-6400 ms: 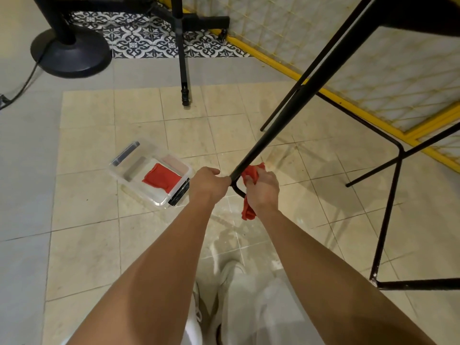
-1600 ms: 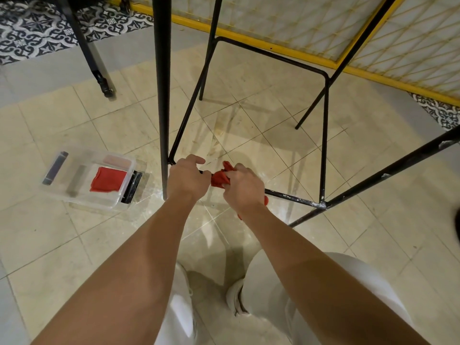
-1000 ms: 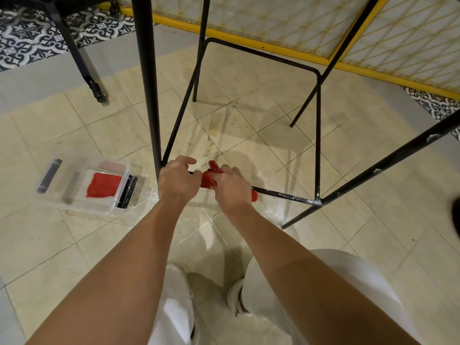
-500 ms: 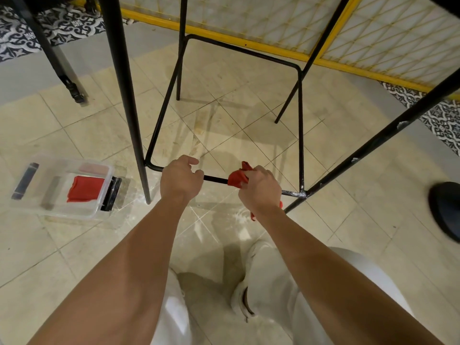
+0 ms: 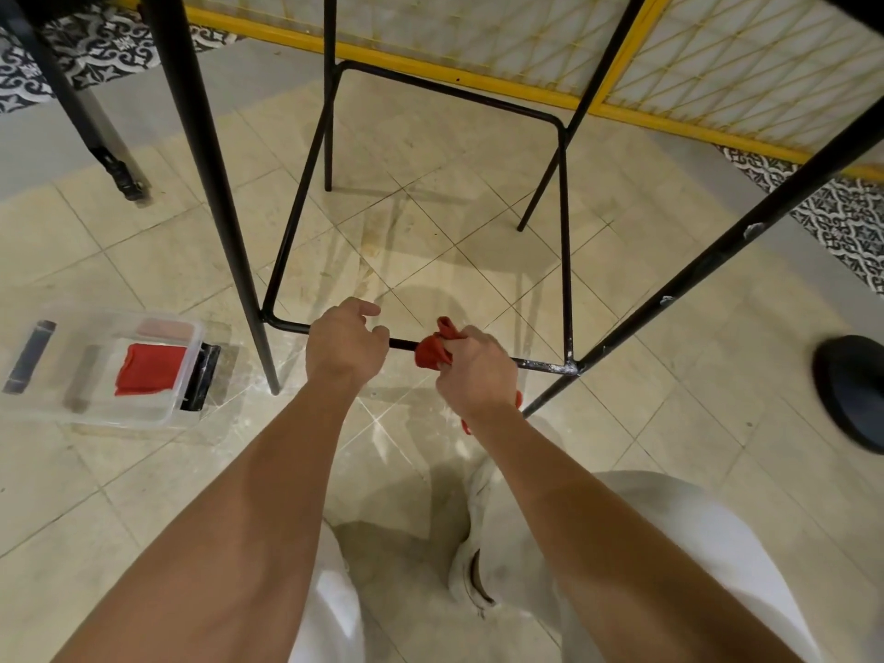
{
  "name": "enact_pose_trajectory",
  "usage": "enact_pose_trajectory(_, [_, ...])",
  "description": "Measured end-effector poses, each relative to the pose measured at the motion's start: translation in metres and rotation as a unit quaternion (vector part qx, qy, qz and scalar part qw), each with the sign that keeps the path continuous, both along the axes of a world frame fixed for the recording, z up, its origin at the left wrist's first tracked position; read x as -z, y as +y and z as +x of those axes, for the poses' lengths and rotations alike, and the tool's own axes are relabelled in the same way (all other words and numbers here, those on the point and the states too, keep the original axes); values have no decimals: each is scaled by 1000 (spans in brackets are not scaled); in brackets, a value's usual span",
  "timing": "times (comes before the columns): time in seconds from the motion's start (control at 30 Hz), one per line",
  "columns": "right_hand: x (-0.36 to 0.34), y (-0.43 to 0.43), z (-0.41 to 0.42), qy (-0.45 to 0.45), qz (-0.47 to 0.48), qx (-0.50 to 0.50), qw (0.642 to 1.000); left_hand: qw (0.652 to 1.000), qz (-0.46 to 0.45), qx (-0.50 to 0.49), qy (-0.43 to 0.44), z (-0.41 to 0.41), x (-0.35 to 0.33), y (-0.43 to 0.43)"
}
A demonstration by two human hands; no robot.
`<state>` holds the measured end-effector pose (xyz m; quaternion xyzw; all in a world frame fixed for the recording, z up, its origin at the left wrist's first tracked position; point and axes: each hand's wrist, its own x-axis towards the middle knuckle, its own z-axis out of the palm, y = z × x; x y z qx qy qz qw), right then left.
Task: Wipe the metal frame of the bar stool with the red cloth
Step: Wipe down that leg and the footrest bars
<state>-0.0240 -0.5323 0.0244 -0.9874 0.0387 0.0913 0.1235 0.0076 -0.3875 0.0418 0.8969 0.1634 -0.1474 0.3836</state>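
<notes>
Right hand (image 5: 476, 370) has carried the red cloth (image 5: 433, 349) rightward along the stool frame's lower rail (image 5: 540, 363), opening a gap from the left hand (image 5: 345, 346). Advise keeping the cloth wrapped round the rail through to the paint-flecked corner (image 5: 571, 367). Both hands knuckles-up: right fisted round the cloth, left gripping bare rail.

No writing, label, brand or number can be read anywhere (the patterned tiles (image 5: 851, 217) bear ornament only).

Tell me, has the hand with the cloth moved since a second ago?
Yes: the right hand with the red cloth slid right along the bar, toward the stool's corner.
</notes>
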Motion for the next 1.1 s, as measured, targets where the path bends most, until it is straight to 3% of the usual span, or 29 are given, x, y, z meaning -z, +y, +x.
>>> enact_pose_trajectory(0.13, [-8,-20,-1,14,-33,40,999,1000,-3,-10,-6,0,0,4])
enact_pose_trajectory(0.3, [-10,13,11,-29,23,-4,999,1000,-2,-12,-7,-2,0,5])
enact_pose_trajectory(0.47, [0,36,17,31,55,-23,998,1000,9,6,-3,-1,1,1])
enact_pose_trajectory(0.7, [2,13,8,26,46,36,998,997,-5,21,68,-5,3,-1])
enact_pose_trajectory(0.77, [2,12,5,26,110,74,991,990,-13,53,132,-8,3,-6])
enact_pose_trajectory(0.87, [-3,12,1,29,262,101,959,971,-136,24,194,-11,3,-16])
enact_pose_trajectory(0.93, [-9,10,-1,31,348,129,928,972,-179,-4,155,-9,4,-22])
enact_pose_trajectory(1.1, [-17,9,-4,39,471,225,852,989,-128,-37,64,-9,5,-33])
